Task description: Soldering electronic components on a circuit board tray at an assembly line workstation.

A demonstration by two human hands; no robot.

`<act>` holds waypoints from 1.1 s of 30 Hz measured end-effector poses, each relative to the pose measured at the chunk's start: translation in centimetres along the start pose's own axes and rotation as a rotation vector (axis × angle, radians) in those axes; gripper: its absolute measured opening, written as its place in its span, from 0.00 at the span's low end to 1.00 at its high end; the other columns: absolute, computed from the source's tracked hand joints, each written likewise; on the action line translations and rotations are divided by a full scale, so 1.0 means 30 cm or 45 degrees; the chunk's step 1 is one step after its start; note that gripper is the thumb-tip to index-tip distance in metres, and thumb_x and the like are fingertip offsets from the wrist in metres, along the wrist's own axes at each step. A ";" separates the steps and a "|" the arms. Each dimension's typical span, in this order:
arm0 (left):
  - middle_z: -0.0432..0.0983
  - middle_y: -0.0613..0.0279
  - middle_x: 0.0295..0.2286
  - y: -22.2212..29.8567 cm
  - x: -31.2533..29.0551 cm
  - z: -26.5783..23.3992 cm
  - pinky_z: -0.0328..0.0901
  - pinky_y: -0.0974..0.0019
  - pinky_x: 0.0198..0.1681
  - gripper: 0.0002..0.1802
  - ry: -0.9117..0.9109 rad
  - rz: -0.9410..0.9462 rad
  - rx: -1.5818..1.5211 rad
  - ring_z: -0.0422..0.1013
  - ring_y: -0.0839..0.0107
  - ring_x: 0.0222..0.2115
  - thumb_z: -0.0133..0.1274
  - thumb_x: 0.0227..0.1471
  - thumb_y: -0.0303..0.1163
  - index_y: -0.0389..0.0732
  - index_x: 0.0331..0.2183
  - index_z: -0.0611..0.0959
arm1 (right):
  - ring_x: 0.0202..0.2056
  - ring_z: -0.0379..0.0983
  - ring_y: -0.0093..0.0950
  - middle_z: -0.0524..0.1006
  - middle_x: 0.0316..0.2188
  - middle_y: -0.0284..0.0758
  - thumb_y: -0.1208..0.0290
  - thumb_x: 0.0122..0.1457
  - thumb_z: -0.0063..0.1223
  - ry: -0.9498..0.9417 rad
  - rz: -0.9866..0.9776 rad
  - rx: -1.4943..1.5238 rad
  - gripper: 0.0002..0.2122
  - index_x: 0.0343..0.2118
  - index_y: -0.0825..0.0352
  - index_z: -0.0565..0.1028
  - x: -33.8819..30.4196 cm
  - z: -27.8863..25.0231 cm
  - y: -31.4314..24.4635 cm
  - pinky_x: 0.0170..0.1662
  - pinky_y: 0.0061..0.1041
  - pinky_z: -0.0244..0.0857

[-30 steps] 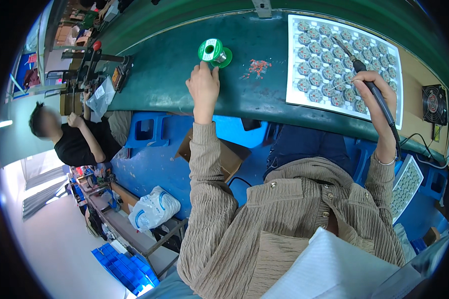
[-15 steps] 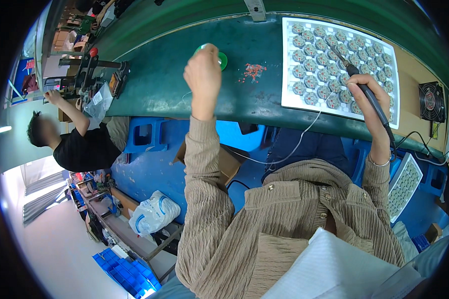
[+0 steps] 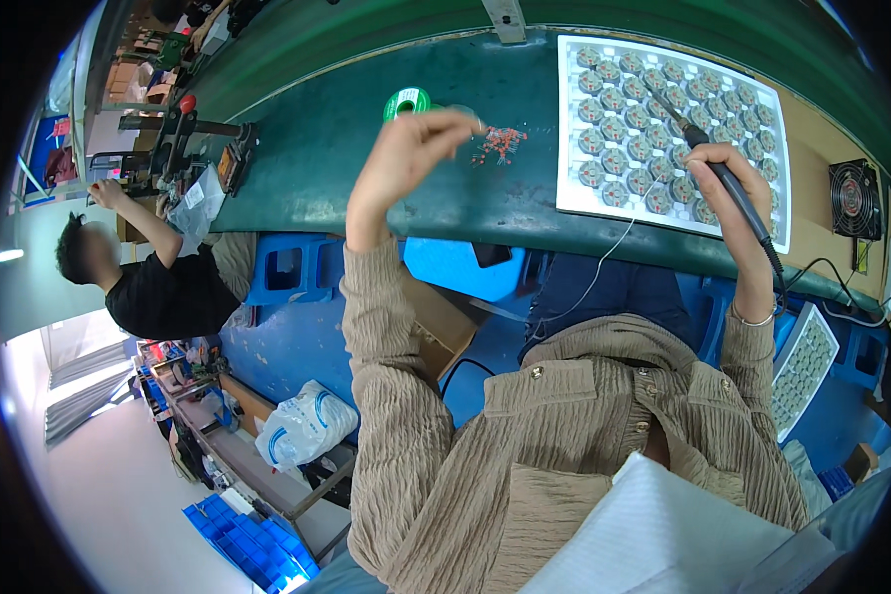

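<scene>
My right hand (image 3: 733,183) is wrapped around the black handle of a soldering iron (image 3: 698,139). Its metal tip points up and left over a white tray (image 3: 574,203) holding rows of round grey parts (image 3: 640,148). My left hand (image 3: 416,158) reaches across the bench, fingers pointing right and drawn together; what they pinch, if anything, is too small to make out. Just beyond that hand stands a green-rimmed spool (image 3: 406,101), partly covered by it. By its fingertips lies a loose pile of small red parts with thin leads (image 3: 501,146).
The green bench (image 3: 317,129) carries a lever press (image 3: 173,139) at the left, where a co-worker (image 3: 168,287) in black sits. A black fan (image 3: 854,201) stands at the right. From the tray a thin white cable (image 3: 604,262) hangs over the bench edge. Blue stools (image 3: 287,267) stand below.
My left hand has swung from over the spool toward the red parts, its fingers turning right, and more of the spool shows. My right hand and the soldering iron stay nearly still.
</scene>
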State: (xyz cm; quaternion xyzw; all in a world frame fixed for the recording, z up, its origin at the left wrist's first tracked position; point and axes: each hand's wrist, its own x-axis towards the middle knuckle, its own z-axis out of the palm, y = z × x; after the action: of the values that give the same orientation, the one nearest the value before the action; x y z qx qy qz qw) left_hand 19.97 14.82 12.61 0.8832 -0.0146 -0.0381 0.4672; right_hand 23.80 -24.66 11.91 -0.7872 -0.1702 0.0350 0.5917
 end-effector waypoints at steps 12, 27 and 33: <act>0.84 0.58 0.26 -0.180 -0.197 -0.421 0.69 0.64 0.30 0.13 1.045 -0.457 0.931 0.77 0.65 0.24 0.56 0.62 0.38 0.43 0.41 0.91 | 0.26 0.62 0.15 0.78 0.29 0.25 0.73 0.65 0.59 0.051 -0.012 0.050 0.04 0.38 0.67 0.81 -0.005 0.016 0.028 0.29 0.15 0.53; 0.84 0.56 0.37 0.173 -0.004 0.248 0.70 0.61 0.40 0.10 0.654 0.300 0.182 0.78 0.61 0.33 0.53 0.63 0.28 0.37 0.43 0.85 | 0.29 0.70 0.21 0.81 0.32 0.30 0.75 0.61 0.62 -0.073 -0.405 -0.205 0.03 0.37 0.66 0.81 0.137 0.163 -0.043 0.35 0.20 0.62; 0.80 0.64 0.27 0.252 0.096 0.412 0.63 0.71 0.29 0.06 0.307 0.107 -0.375 0.71 0.75 0.25 0.56 0.61 0.25 0.36 0.39 0.85 | 0.28 0.73 0.24 0.81 0.30 0.30 0.74 0.62 0.62 0.033 -0.474 -0.524 0.02 0.36 0.63 0.81 0.182 0.160 0.034 0.34 0.23 0.65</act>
State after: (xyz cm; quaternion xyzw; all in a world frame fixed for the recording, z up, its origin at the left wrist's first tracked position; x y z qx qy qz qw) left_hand 21.93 0.21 11.79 0.8021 0.0102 0.0857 0.5909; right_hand 27.93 -18.81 10.33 -0.8464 -0.3077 -0.1197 0.4178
